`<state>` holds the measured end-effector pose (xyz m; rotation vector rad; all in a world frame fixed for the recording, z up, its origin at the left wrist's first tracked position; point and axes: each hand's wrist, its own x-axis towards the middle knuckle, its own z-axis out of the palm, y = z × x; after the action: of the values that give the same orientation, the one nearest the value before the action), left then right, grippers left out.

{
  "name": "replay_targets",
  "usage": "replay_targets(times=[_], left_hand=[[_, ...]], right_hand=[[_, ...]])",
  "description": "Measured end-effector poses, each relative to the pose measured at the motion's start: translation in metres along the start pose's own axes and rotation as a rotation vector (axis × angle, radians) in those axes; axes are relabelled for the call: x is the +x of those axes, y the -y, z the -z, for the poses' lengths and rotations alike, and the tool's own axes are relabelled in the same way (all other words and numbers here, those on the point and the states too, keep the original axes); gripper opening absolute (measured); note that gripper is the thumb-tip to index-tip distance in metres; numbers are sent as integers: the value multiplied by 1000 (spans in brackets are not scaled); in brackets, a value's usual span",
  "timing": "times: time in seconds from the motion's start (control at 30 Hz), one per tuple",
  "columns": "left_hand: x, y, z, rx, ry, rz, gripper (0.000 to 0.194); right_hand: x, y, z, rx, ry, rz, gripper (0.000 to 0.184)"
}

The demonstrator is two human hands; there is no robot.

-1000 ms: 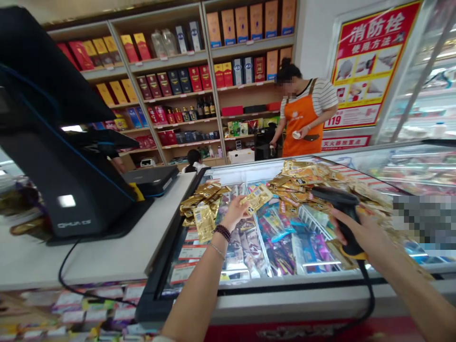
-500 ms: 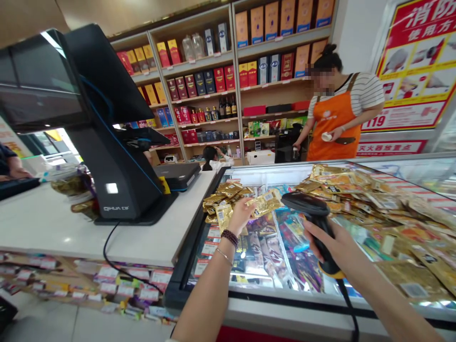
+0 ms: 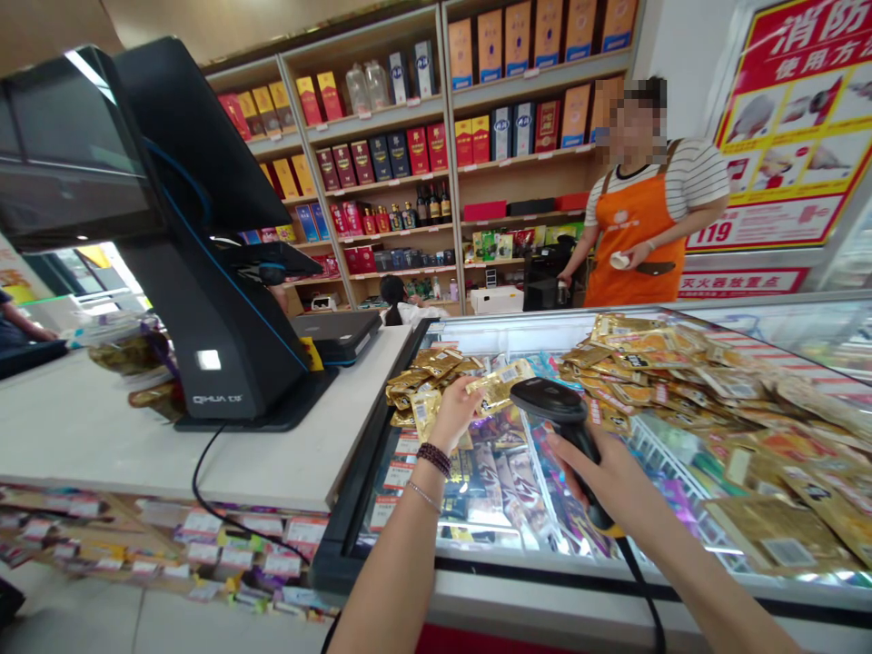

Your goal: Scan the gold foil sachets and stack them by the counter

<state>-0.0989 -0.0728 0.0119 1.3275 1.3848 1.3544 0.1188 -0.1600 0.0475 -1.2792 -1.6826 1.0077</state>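
Observation:
Pinched in my left hand (image 3: 458, 411) is a gold foil packet (image 3: 502, 387), its pale label facing up toward the scanner. My right hand (image 3: 606, 477) grips a black barcode scanner (image 3: 553, 400) by its handle, its head just right of the packet and seemingly apart from it. A cable (image 3: 640, 581) hangs from the scanner's base. Below and left of my left hand lies a small heap of gold packets (image 3: 426, 372) on the freezer's glass top. A larger pile of gold packets (image 3: 654, 359) covers the right side of the glass.
Under the glass of the chest freezer (image 3: 470, 568), wrapped goods show. A white counter (image 3: 272, 468) on the left bears a black checkout terminal (image 3: 224, 300). Beyond the freezer stands a person in an orange apron (image 3: 630, 245); another sits low by the shelves (image 3: 401, 304).
My right hand has brought the scanner left, closer to the packet. The left hand and packet have shifted slightly left. The person in the apron has raised their head.

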Motion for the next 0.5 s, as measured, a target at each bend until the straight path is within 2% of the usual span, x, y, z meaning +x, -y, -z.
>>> replay_targets(times=[0.5], left_hand=[[-2,0,2,11,2,-18,34]], right_hand=[[4,-8,-2,56,17,12,40]])
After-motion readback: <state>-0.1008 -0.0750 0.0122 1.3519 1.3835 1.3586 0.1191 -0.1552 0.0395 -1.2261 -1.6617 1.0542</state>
